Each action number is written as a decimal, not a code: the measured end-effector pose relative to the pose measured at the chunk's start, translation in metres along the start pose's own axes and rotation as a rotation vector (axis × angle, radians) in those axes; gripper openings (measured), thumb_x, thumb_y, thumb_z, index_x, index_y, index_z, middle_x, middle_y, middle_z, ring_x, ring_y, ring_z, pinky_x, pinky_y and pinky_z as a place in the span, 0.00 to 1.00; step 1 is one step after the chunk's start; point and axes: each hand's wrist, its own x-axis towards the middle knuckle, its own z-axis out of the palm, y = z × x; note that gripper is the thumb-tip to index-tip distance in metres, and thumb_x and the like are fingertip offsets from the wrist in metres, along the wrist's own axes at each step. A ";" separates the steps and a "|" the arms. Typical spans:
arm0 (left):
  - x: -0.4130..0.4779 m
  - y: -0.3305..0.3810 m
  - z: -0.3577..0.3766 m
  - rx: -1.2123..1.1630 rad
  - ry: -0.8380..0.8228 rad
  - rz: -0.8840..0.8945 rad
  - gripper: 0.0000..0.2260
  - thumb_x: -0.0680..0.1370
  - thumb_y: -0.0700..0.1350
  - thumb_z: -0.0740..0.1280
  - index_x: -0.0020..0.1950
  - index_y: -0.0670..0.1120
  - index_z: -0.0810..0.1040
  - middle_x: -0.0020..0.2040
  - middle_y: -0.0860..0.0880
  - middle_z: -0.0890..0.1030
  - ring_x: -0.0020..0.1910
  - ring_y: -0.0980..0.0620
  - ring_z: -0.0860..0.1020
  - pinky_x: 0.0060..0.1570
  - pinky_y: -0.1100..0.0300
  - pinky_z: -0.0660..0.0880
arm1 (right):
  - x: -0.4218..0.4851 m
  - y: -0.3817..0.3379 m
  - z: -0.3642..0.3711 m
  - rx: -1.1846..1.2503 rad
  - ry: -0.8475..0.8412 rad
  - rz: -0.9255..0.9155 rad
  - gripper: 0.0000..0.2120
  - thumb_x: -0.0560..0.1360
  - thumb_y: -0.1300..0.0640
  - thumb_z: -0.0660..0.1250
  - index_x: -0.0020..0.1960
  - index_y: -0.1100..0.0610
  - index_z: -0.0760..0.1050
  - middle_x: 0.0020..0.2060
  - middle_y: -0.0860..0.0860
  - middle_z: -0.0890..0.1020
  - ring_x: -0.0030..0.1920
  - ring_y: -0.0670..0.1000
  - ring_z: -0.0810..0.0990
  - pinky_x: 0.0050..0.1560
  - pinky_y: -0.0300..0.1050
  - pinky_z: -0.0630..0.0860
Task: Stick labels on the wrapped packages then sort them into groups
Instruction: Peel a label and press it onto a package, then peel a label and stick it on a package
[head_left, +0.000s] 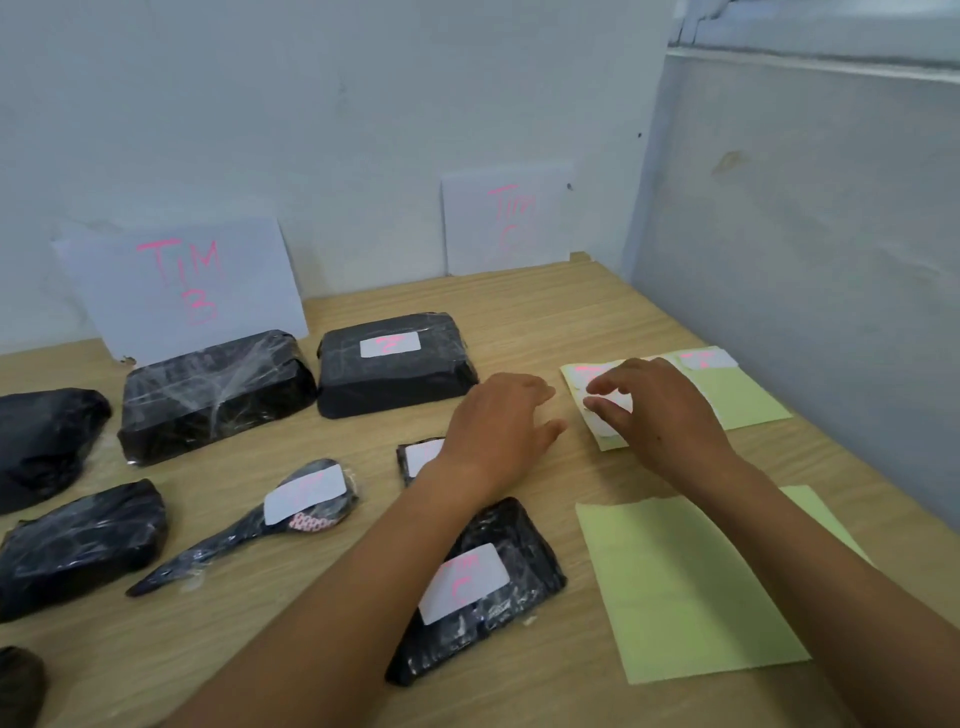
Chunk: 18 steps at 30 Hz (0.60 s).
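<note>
**At the table's right side: a label to be peeled cleanly**

At the left, an unlabelled film-wrapped package (213, 395) is seen below the "TIM B" sign (182, 280). Further right, the left hand (498, 421) is rested just beside the label sheet (605, 441), fingers loosely curled and grasping nothing. On that sheet a white label (615, 405) is pinched by the right hand (660, 410). The sheet would best be pinned flat by the left hand. The label would best be lifted slowly from one corner, so that curling and creasing are avoided.
</note>
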 end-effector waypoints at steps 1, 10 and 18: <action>0.002 0.001 0.003 0.005 -0.044 0.008 0.22 0.79 0.55 0.62 0.71 0.49 0.69 0.72 0.52 0.68 0.71 0.53 0.64 0.69 0.56 0.62 | -0.001 0.003 0.001 0.004 -0.021 0.019 0.10 0.77 0.49 0.65 0.54 0.50 0.80 0.52 0.47 0.81 0.55 0.51 0.74 0.49 0.46 0.69; 0.030 0.014 0.017 0.030 -0.355 0.087 0.28 0.80 0.55 0.59 0.77 0.47 0.54 0.79 0.51 0.49 0.77 0.51 0.45 0.75 0.54 0.46 | -0.009 0.025 0.003 0.134 -0.150 0.028 0.06 0.75 0.55 0.67 0.47 0.53 0.83 0.46 0.48 0.83 0.45 0.49 0.78 0.44 0.43 0.68; 0.040 0.005 0.023 -0.022 -0.469 0.054 0.31 0.79 0.58 0.60 0.78 0.50 0.52 0.78 0.54 0.49 0.77 0.55 0.43 0.74 0.55 0.41 | -0.007 0.036 0.008 0.190 -0.148 0.015 0.07 0.71 0.50 0.72 0.48 0.48 0.83 0.50 0.42 0.80 0.51 0.44 0.75 0.53 0.43 0.71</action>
